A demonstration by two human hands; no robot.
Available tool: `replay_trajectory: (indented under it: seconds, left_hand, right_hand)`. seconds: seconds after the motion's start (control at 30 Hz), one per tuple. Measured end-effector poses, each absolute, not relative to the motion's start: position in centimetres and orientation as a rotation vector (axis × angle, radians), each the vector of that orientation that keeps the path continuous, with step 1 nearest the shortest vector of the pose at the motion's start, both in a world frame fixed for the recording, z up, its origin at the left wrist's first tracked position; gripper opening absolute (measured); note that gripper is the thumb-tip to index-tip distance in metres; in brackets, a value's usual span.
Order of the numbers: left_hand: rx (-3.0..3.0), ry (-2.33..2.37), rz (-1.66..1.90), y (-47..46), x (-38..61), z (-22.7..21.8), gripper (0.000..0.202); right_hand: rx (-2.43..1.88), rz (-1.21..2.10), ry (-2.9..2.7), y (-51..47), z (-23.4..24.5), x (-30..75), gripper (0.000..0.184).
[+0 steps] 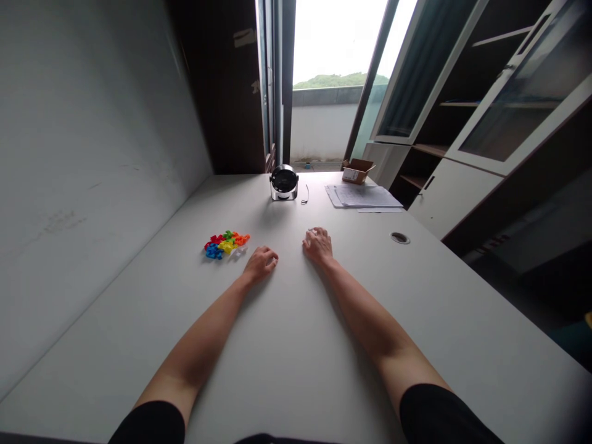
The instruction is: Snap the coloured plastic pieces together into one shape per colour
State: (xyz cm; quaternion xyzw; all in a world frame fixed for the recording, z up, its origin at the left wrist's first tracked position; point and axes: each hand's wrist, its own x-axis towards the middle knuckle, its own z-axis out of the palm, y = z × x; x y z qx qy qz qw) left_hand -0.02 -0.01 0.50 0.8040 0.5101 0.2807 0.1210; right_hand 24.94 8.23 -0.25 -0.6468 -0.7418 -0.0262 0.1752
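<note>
My left hand [261, 263] rests on the white table [287, 357] with its fingers curled. A pale patch shows between thumb and fingers, too small to name. Just left of it lies a pile of small plastic pieces: blue ones [214, 251], red ones [213, 240], yellow ones [227, 246], green ones [228, 235], orange ones [241, 239] and whitish clear ones [238, 252]. My right hand [319, 245] lies on the table to the right, apart from the left, fingers bent. Something small and whitish shows at its fingertips; its kind is unclear.
Farther back stands a round black device on a metal stand [283, 182], beside a thin dark cord [306, 195]. Papers [365, 196] and an open cardboard box [357, 171] lie at the back right. A round cable hole [400, 238] is set in the table. A wall [92, 154] borders the left.
</note>
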Motion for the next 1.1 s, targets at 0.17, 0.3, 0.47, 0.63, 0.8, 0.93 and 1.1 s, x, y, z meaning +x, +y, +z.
replay_trajectory:
  seconds: [0.17, 0.3, 0.47, 0.63, 0.8, 0.93, 1.1]
  left_hand:
    - [2.338, 1.498, 0.807, -0.11, 0.01, 0.65, 0.018]
    - [2.337, 1.503, 0.808, -0.12, 0.01, 0.63, 0.019]
    - [2.332, 1.505, 0.803, -0.17, 0.07, 0.74, 0.019]
    - [2.324, 1.510, 0.796, -0.30, 0.16, 1.06, 0.019]
    - [2.318, 1.510, 0.796, -0.29, 0.18, 1.08, 0.019]
    - [2.326, 1.512, 0.798, -0.19, 0.15, 0.89, 0.019]
    - [2.326, 1.501, 0.805, -0.14, 0.10, 0.81, 0.019]
  right_hand:
    - [-1.877, -0.016, -2.008, 7.97, -0.23, 25.06, 0.035]
    - [-1.909, 0.032, -1.965, 7.74, -0.17, 25.08, 0.032]
    - [-1.903, 0.032, -1.946, 7.61, -0.22, 25.18, 0.032]
    - [-1.875, 0.033, -1.992, 7.62, -0.22, 25.21, 0.034]
    - [-1.854, 0.037, -2.004, 7.61, -0.24, 25.15, 0.032]
    - [-1.848, 0.032, -2.009, 7.59, -0.25, 25.18, 0.032]
    - [-1.809, 0.036, -2.069, 7.78, -0.25, 25.18, 0.032]
